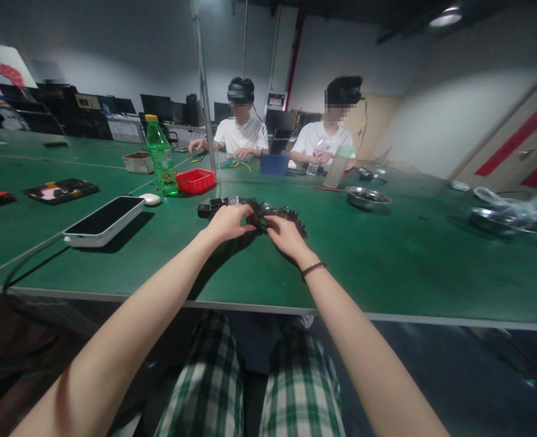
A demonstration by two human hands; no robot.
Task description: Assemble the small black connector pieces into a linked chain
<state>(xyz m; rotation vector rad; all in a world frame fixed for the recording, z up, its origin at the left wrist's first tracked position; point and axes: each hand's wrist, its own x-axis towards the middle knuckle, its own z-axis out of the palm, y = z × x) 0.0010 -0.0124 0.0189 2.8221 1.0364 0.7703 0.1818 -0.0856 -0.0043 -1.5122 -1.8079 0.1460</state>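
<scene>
A heap of small black parts [273, 210] lies on the green table in front of me, their exact kind too dark and small to tell. At the heap's left side is my left hand [230, 223], with thumb and fingers curled in towards the parts. My right hand [288, 237] comes from the right, its thumb and forefinger pinched close together at the heap's near edge. Whatever lies between the fingertips of either hand is dark and cannot be made out. A black block-shaped piece [203, 210] sits just left of my left hand.
Left on the green table [378, 273] are a phone in a white case [109, 221], a white mouse [151, 199], a green bottle [161, 158] and a red tray [196, 181]. A metal bowl [367, 198] stands right. Two people with headsets sit opposite, near a blue box [274, 164].
</scene>
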